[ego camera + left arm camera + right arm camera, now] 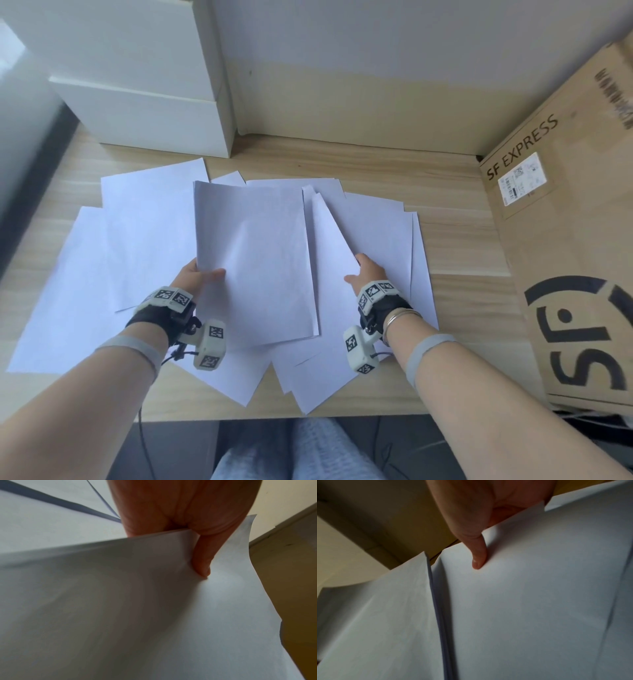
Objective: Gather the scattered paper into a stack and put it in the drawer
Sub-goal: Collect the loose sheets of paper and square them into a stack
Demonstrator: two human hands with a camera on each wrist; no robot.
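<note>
Several white paper sheets (137,240) lie scattered and overlapping across the wooden desk (455,246). My left hand (197,274) pinches the left edge of a thin stack of sheets (253,260) lifted at the middle, thumb on top; the left wrist view shows that thumb (202,561) pressing the stack (120,608). My right hand (364,274) pinches the edge of a raised sheet (332,253) just right of the stack, thumb on its near face and fingers behind it. In the right wrist view the thumb (478,555) lies on this sheet (539,588).
White drawer boxes (144,113) stand at the back left of the desk, shut as far as I can see. A large cardboard SF Express box (575,222) stands along the right side. The desk's front edge (205,416) is near my knees.
</note>
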